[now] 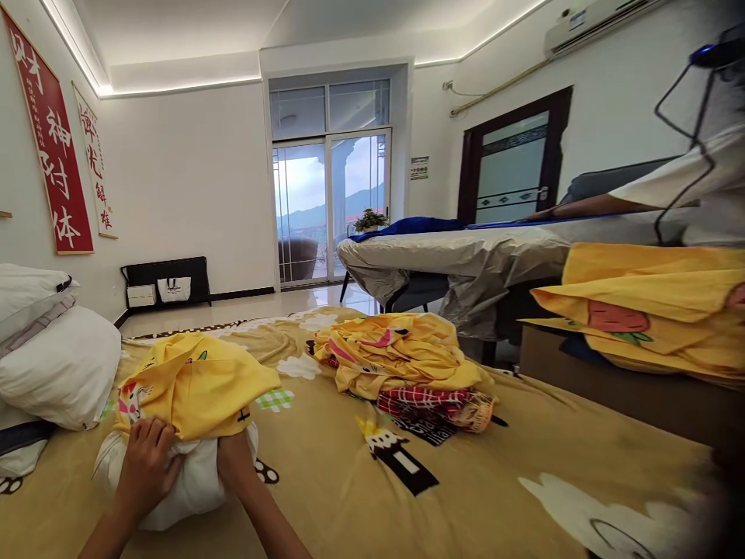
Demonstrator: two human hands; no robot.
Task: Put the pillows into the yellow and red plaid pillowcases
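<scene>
A white pillow (195, 485) lies on the tan cartoon-print bed sheet (494, 466) at the lower left, its far half inside a yellow pillowcase (195, 384). My left hand (145, 466) grips the yellow pillowcase's edge on the pillow's left side, fingers curled. My right hand (236, 462) is pushed in at the pillowcase's right edge against the pillow; its fingers are mostly hidden under the fabric.
A heap of yellow and red-checked bedding (401, 365) lies mid-bed. Two white pillows (55, 365) are stacked at the left. Another person (687, 190) leans over a grey-covered table (466, 260) at the right, beside more yellow fabric (652, 310).
</scene>
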